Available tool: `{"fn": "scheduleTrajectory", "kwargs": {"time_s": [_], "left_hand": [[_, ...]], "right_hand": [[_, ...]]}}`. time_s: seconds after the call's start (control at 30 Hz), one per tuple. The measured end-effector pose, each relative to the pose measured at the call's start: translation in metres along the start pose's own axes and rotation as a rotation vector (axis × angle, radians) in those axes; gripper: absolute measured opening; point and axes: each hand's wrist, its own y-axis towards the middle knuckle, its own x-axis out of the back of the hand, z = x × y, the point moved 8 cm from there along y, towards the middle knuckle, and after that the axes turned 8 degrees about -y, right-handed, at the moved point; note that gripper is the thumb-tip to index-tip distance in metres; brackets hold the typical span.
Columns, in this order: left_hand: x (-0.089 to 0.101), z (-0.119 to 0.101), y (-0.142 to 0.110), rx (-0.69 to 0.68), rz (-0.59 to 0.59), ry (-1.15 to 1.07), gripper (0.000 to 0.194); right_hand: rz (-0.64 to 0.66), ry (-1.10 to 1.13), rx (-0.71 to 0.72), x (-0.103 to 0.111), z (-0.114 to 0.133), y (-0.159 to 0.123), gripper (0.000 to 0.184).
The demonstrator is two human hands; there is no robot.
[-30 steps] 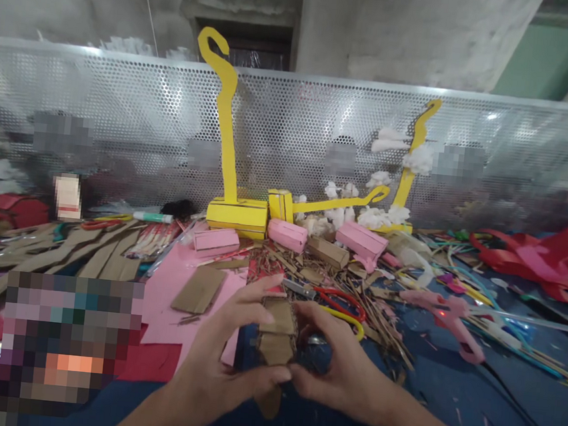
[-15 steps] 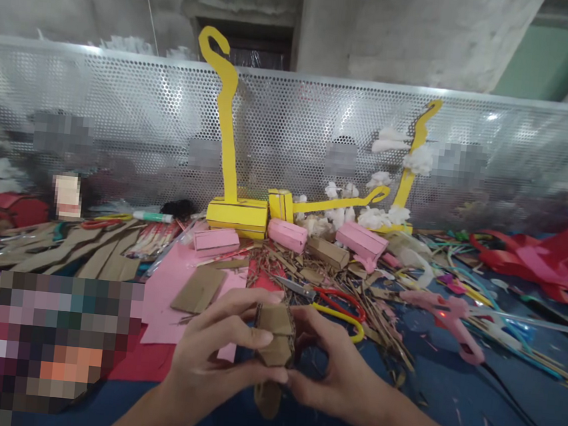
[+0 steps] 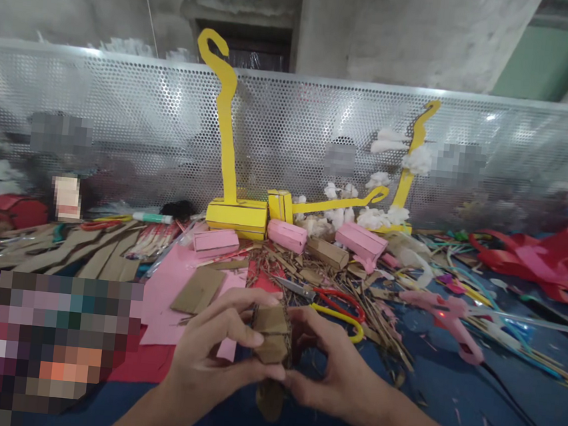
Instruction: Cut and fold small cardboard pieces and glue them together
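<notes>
Both hands are closed around a small folded cardboard piece, held just above the near edge of the blue-covered table, in the middle of the view. The left hand grips it from the left, fingertips on its upper face and left edge and the thumb along its near end; the right hand has its fingers against the right side, with its thumb close to the left thumb. A rounded brown flap shows below the thumbs; whether it is joined to the piece cannot be told. Just beyond the hands lie scissors with red and yellow handles, beside a heap of cardboard scraps. To the left, a flat cardboard rectangle rests on a pink sheet, with red paper nearer the person. A pink glue gun lies to the right, its small light glowing red. Farther back stand a pink box and a bare brown box, and behind the pink one a yellow box bears a tall hooked yellow strip
</notes>
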Motion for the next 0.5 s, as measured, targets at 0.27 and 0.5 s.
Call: {"fn": "scheduleTrajectory", "kwargs": {"time_s": [0.27, 0.5], "left_hand": [[0.0018, 0.0041, -0.002, 0.037, -0.024, -0.05, 0.035], [0.0011, 0.004, -0.0002, 0.052, -0.066, -0.108, 0.041]], "right_hand": [[0.009, 0.011, 0.004, -0.0006, -0.0007, -0.0008, 0.046], [0.022, 0.007, -0.015, -0.0023, -0.0022, -0.0009, 0.048]]}}
